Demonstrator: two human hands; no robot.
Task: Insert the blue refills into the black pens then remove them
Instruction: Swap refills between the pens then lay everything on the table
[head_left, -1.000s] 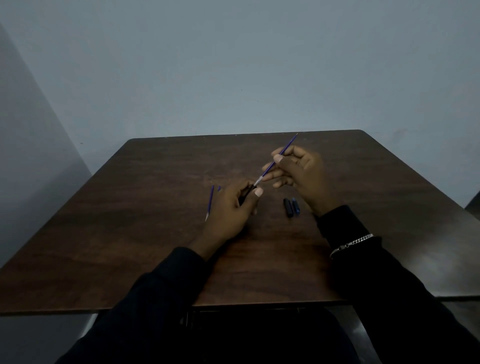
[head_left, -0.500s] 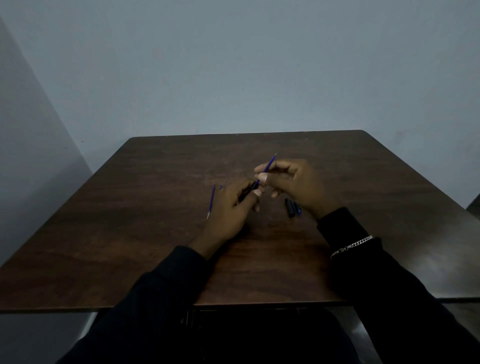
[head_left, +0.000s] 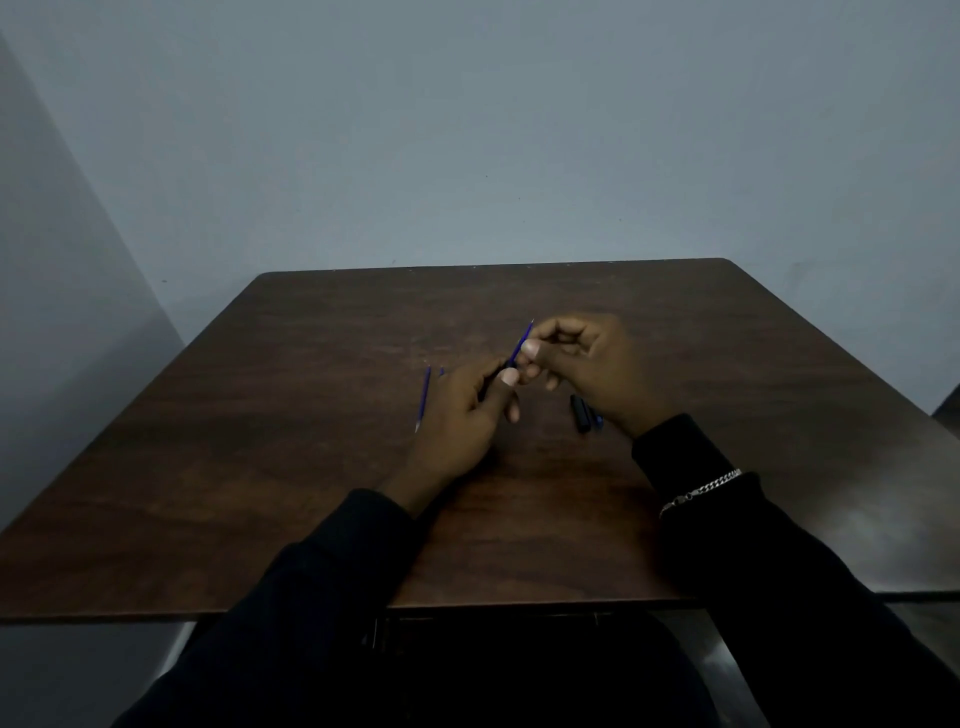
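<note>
Head: slender blue refill (head_left: 521, 345), woodgrain table (head_left: 311, 415)

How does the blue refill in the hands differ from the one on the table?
The held refill is raised and slanted, pinched by the right hand; the table refill lies flat, unheld. The held refill is partly hidden; the table refill shows whole. Both are thin, blue.
</note>
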